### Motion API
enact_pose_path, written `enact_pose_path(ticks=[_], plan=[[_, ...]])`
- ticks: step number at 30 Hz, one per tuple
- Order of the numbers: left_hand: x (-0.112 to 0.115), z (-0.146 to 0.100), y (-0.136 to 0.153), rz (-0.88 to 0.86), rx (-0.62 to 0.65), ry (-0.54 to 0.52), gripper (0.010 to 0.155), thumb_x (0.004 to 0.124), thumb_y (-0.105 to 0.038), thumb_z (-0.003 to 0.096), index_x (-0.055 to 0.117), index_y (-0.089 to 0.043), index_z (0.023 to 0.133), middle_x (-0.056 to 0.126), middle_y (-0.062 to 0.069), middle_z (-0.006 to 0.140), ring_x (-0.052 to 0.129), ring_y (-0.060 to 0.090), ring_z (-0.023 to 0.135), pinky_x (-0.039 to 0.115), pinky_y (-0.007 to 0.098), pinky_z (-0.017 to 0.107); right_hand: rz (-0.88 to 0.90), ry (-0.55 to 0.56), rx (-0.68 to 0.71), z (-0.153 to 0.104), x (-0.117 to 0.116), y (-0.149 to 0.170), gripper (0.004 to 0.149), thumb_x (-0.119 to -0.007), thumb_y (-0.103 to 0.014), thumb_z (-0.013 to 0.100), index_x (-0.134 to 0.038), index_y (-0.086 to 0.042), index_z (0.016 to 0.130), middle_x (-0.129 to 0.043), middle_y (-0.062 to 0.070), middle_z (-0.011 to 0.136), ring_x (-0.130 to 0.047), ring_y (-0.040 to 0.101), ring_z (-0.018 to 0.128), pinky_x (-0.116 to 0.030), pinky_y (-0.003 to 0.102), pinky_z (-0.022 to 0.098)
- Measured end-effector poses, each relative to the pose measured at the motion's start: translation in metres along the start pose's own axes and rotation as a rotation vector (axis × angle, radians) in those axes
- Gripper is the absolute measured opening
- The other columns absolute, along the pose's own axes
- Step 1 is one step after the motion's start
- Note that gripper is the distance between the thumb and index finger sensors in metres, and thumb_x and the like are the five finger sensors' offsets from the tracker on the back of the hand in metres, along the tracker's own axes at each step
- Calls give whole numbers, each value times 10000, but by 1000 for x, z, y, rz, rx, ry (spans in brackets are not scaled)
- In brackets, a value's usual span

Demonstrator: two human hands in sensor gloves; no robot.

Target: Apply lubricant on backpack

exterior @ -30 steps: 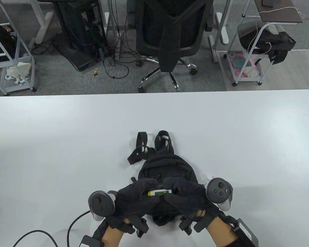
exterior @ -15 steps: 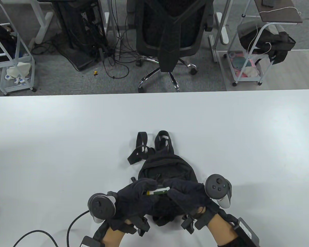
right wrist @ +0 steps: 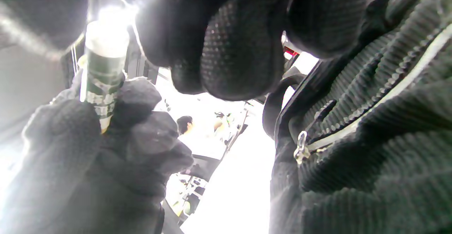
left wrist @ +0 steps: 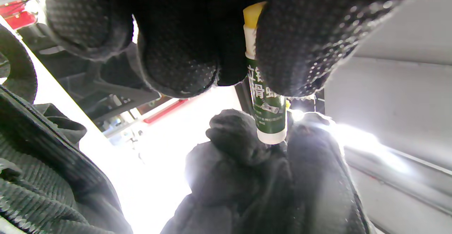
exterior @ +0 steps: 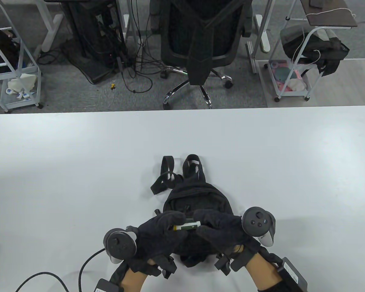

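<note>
A small black backpack (exterior: 197, 194) lies on the white table (exterior: 79, 158), straps pointing away from me. Both hands hold a green lubricant stick (exterior: 186, 226) with a yellow tip, level above the backpack's near half. My left hand (exterior: 170, 226) pinches the yellow-tip end. My right hand (exterior: 204, 226) grips the white base end. In the left wrist view the stick (left wrist: 266, 110) runs from my left fingers (left wrist: 293, 50) down to the right hand (left wrist: 247, 163). In the right wrist view the stick (right wrist: 102, 75) is at the left, and the backpack's zipper pull (right wrist: 301, 146) hangs at the right.
A black cable (exterior: 48, 276) trails over the table's near left corner. An office chair (exterior: 200, 45) stands beyond the far edge, with wire carts at the far left (exterior: 15, 76) and far right (exterior: 295, 70).
My right hand has shifted a little to the left and covers slightly more of the stick. The stick has tilted slightly. The backpack has not moved.
</note>
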State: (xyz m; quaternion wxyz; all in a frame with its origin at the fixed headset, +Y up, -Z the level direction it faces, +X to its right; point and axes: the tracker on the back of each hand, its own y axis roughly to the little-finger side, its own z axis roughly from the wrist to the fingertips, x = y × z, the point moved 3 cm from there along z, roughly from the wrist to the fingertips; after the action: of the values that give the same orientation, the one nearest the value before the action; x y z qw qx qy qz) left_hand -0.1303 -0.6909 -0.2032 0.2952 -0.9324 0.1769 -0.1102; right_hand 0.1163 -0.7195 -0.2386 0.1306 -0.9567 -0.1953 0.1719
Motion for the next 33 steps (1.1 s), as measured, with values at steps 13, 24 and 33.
enact_pose_path(ticks=[13, 24, 33], plan=[[1, 0, -1, 7, 5, 8, 528, 988, -357, 384, 874, -137, 850, 955, 113, 788, 1056, 339, 523, 895, 547, 418, 2, -15, -3, 1, -1, 0, 551, -775, -658, 412, -864, -306, 826, -984, -12, 704, -1076, 173, 462, -830, 473, 497], [1, 0, 1, 6, -1, 9, 527, 988, -357, 384, 875, -136, 849, 958, 114, 783, 1057, 340, 519, 896, 545, 416, -15, -10, -2, 0, 0, -1, 596, -834, -638, 399, -795, -308, 894, -948, -22, 754, -1064, 161, 499, -828, 466, 508], [0, 0, 1, 10, -4, 1, 525, 986, -359, 387, 876, -136, 849, 957, 114, 784, 1057, 338, 520, 896, 544, 417, -21, -21, 26, 0, 1, -7, 571, -904, -527, 397, -752, -330, 911, -919, -46, 787, -1054, 137, 531, -820, 464, 532]])
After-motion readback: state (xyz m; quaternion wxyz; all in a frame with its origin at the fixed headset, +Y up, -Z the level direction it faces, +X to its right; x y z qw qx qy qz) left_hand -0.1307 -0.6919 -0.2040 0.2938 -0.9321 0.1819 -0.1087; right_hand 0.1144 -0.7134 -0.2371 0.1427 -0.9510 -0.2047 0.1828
